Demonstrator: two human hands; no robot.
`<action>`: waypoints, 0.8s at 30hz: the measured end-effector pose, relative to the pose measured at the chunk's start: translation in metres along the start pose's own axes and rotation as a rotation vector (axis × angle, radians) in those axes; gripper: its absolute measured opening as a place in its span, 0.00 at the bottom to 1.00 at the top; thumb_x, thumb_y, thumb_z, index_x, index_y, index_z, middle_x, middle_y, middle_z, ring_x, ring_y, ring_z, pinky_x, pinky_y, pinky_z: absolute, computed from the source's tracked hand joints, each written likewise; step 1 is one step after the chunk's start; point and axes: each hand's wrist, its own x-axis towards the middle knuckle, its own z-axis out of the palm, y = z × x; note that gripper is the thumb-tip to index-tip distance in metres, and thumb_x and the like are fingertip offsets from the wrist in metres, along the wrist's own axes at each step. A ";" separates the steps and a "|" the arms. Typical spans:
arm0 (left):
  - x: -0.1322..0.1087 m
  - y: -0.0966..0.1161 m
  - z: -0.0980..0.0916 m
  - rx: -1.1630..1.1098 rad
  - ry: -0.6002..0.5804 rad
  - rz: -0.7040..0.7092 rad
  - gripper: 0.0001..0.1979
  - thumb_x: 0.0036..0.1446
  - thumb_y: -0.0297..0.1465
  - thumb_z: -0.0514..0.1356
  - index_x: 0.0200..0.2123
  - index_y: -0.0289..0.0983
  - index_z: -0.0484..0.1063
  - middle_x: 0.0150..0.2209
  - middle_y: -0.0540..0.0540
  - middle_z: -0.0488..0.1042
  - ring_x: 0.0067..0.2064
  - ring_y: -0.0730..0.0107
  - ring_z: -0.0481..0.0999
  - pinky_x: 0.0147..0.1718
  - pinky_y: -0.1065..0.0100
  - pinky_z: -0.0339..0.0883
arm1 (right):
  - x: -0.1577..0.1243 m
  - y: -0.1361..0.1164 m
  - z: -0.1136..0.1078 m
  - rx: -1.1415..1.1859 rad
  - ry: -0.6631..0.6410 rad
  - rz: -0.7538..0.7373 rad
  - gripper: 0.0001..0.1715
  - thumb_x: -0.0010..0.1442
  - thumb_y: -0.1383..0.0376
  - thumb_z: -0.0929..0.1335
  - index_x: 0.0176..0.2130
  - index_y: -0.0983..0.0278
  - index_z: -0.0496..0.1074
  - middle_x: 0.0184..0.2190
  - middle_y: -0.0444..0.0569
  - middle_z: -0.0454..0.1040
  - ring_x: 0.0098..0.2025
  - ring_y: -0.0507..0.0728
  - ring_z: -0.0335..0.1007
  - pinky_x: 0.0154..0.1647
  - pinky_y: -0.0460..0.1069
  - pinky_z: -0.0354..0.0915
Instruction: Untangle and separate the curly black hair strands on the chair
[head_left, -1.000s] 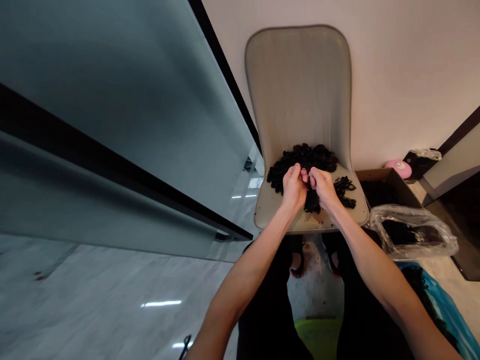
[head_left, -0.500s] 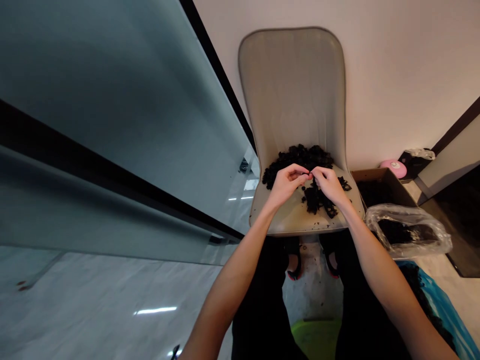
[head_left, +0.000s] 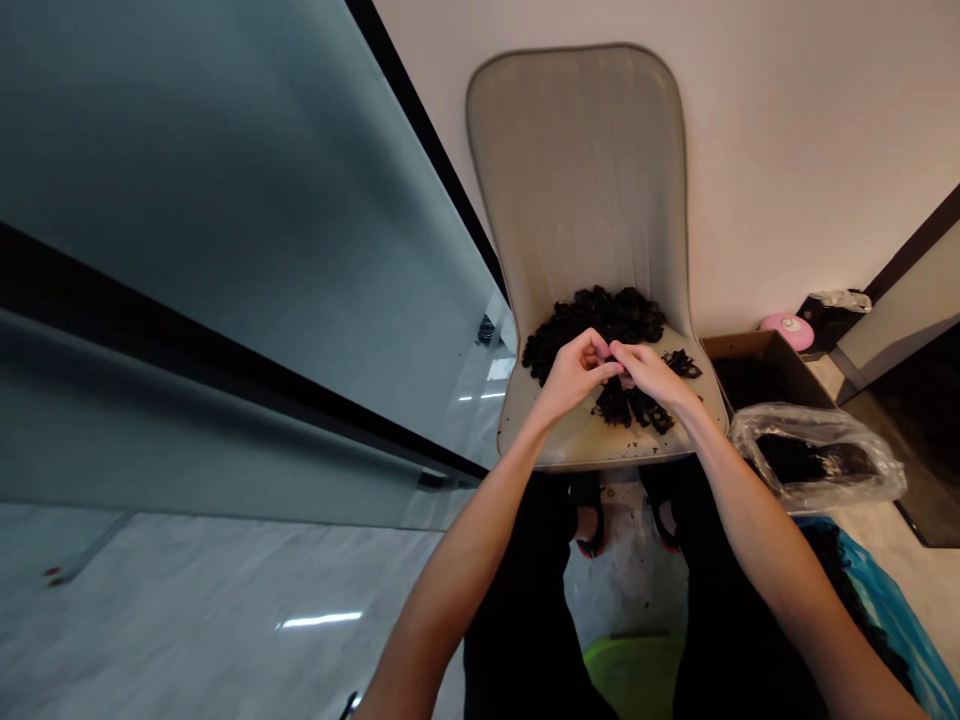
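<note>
A heap of dark, crumpled pieces lies at the back of the grey chair seat. Smaller dark pieces are spread nearer the seat's front, with crumbs around them. Over the seat, my left hand and my right hand meet at the fingertips. Both have their fingers pinched together; whatever is between them is too small and hidden to make out.
Right of the chair stand a cardboard box with dark contents, a clear plastic bag and a blue bag. A pink object sits behind. Glass panels run along the left.
My hands have closed in on each other, and my right fingers now overlap the left fingertips. The small dark bit seen between them earlier is hidden. The view has shifted slightly.
</note>
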 end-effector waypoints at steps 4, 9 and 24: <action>-0.004 0.002 -0.007 0.114 -0.103 -0.019 0.12 0.52 0.34 0.70 0.34 0.38 0.71 0.28 0.52 0.73 0.28 0.73 0.72 0.29 0.71 0.65 | -0.005 0.001 -0.006 0.052 -0.124 0.041 0.33 0.55 0.38 0.70 0.26 0.62 0.63 0.20 0.36 0.52 0.22 0.46 0.42 0.23 0.47 0.43; -0.007 0.012 -0.013 0.272 -0.216 0.015 0.11 0.57 0.35 0.67 0.25 0.36 0.74 0.22 0.51 0.70 0.24 0.74 0.64 0.26 0.71 0.54 | -0.007 0.003 -0.009 -0.015 -0.138 0.022 0.29 0.57 0.42 0.70 0.27 0.64 0.68 0.20 0.37 0.56 0.22 0.47 0.45 0.23 0.47 0.43; 0.013 -0.010 0.050 -0.477 0.581 -0.131 0.20 0.63 0.31 0.57 0.20 0.39 0.53 0.20 0.55 0.52 0.21 0.78 0.52 0.21 0.72 0.49 | 0.013 0.006 0.037 0.233 0.443 -0.144 0.30 0.60 0.48 0.69 0.20 0.60 0.53 0.18 0.38 0.51 0.22 0.48 0.46 0.23 0.47 0.49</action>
